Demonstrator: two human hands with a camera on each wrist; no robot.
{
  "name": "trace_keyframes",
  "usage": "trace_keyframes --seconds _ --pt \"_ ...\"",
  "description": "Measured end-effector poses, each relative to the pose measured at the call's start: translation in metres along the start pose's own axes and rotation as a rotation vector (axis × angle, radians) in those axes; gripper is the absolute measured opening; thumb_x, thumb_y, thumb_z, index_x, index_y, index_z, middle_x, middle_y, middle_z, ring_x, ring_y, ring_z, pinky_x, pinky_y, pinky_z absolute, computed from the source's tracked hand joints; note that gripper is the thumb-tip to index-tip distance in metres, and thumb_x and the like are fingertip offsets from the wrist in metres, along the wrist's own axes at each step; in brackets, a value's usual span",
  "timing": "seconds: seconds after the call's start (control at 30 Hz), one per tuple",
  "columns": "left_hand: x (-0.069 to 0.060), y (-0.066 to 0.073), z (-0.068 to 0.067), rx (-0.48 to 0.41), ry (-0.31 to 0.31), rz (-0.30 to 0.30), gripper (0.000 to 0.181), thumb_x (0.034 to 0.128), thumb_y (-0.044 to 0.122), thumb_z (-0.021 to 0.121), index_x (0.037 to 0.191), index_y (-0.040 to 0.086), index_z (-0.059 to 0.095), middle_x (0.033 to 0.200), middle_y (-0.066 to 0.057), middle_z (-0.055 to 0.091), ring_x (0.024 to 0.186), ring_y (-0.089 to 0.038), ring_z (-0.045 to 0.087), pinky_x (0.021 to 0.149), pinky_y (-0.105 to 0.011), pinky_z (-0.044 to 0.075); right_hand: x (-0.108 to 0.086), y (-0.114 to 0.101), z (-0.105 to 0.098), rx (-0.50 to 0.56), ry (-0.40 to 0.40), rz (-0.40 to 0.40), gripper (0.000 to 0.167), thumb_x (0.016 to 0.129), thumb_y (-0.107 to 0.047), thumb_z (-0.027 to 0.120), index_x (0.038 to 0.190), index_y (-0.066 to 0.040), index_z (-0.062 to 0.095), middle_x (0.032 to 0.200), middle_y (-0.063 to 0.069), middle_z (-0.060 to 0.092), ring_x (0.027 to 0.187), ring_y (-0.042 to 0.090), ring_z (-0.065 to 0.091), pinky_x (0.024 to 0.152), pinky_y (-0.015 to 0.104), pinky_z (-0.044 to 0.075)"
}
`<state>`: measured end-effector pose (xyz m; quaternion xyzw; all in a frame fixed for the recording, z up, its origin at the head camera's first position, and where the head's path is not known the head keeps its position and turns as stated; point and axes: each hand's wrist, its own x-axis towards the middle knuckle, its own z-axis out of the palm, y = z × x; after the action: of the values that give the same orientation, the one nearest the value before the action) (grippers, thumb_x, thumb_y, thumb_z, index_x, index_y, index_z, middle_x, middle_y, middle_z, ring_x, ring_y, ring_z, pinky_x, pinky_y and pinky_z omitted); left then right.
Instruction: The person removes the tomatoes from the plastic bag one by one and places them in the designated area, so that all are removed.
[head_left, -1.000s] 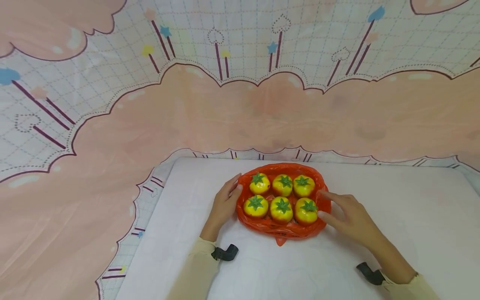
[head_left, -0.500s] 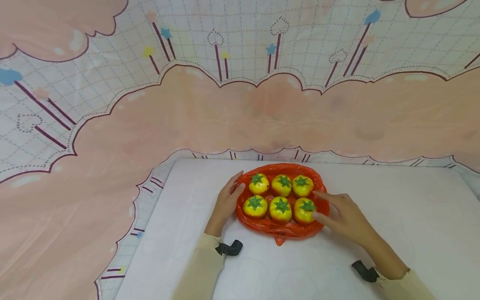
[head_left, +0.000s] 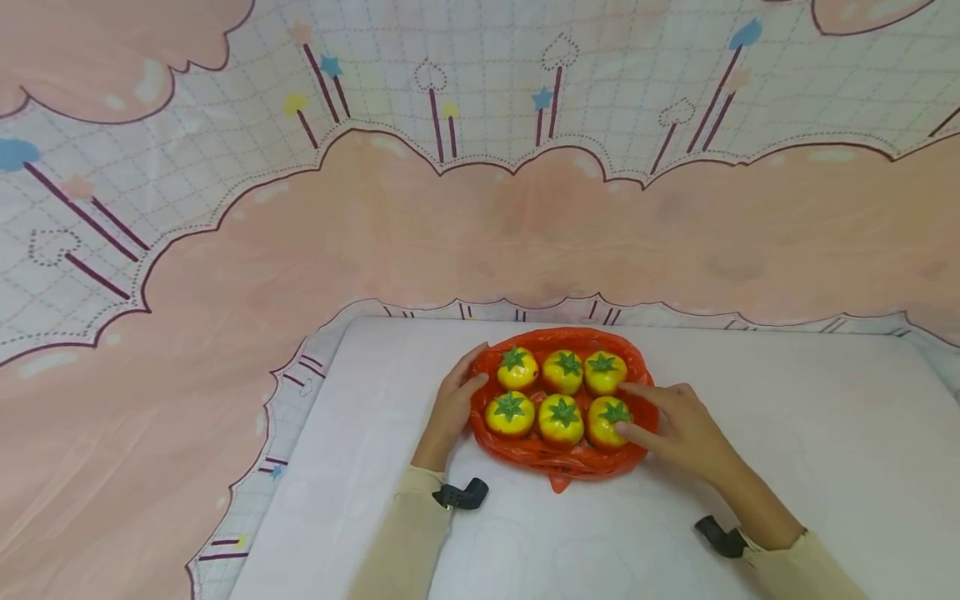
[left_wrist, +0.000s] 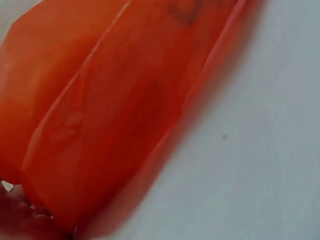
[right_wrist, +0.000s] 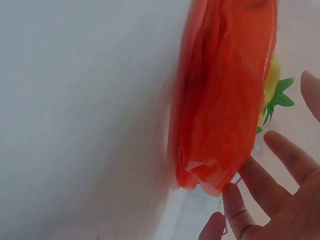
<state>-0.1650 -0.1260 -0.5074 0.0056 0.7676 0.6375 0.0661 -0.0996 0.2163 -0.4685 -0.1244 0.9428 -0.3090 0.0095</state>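
Several yellow-and-red tomatoes [head_left: 561, 419] with green star-shaped leaves sit in two rows inside a red plastic bag [head_left: 536, 454], whose rim is rolled down. My left hand [head_left: 450, 408] rests at the bag's left side, its fingers and thumb along the rim; the bag hides part of its fingers in the left wrist view. Over the right rim reaches my right hand [head_left: 693, 429], thumb and index finger apart beside the front right tomato [head_left: 607, 421]. In the right wrist view its fingers [right_wrist: 262, 187] are spread at the bag's edge, holding nothing.
The bag stands on a white table [head_left: 540, 550] near its back edge. Behind and to the left hangs a patterned pink-and-white cloth [head_left: 480, 233]. Black bands [head_left: 461, 494] are worn on both wrists.
My right hand has moved left, further over the bag's right rim toward the front right tomato. My left hand has shifted slightly right against the rim. The tomatoes stay in place.
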Motion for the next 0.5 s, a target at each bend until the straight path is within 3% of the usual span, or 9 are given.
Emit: trace_keyframes --seconds 0.3,0.5 --pt "0.0020 -0.0054 -0.0032 -0.024 -0.025 -0.016 0.050 0.1039 0.026 0.049 0.153 0.031 0.047 0.161 0.011 0.042 0.153 -0.019 0.034 0.121 -0.047 0.036 0.0071 0.0007 0.0073 0.004 -0.019 -0.031 0.061 0.086 -0.050 0.077 0.136 -0.017 0.066 0.125 0.008 0.071 0.105 0.026 0.051 0.081 0.040 0.048" --pt "0.0019 -0.0057 -0.0023 -0.039 -0.028 -0.014 0.050 0.1041 0.025 0.049 0.154 0.029 0.046 0.162 0.009 0.041 0.154 -0.022 0.033 0.121 -0.048 0.037 0.0082 -0.0007 0.0089 0.016 -0.061 0.019 0.064 0.086 -0.055 0.075 0.137 -0.019 0.066 0.125 0.008 0.069 0.106 0.025 0.050 0.081 0.039 0.049"
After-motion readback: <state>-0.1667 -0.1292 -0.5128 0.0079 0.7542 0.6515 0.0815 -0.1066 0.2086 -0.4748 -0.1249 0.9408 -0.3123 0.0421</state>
